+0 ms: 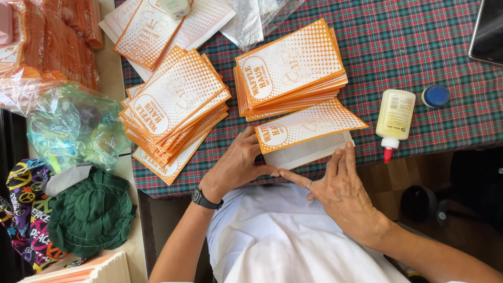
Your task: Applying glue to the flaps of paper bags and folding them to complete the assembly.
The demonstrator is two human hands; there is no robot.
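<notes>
- Two hands at centre frame on one orange-and-white paper bag (309,133), lying at the near edge of the plaid counter (419,47).
- Left hand (238,165): grip pressed flat against the bag's left end, pinching nothing.
- Right hand (340,181): fingers extended, pressing the white lower flap.
- Finished stacks (291,68) just above; another fanned pile (175,110) at left.
- Glue bottle (394,118) lying uncapped at right, blue cap (435,96) beside.
- Risk, as judged: crooked fold if bag slips under uneven pressure; glue seeping from open nozzle onto cloth.
</notes>
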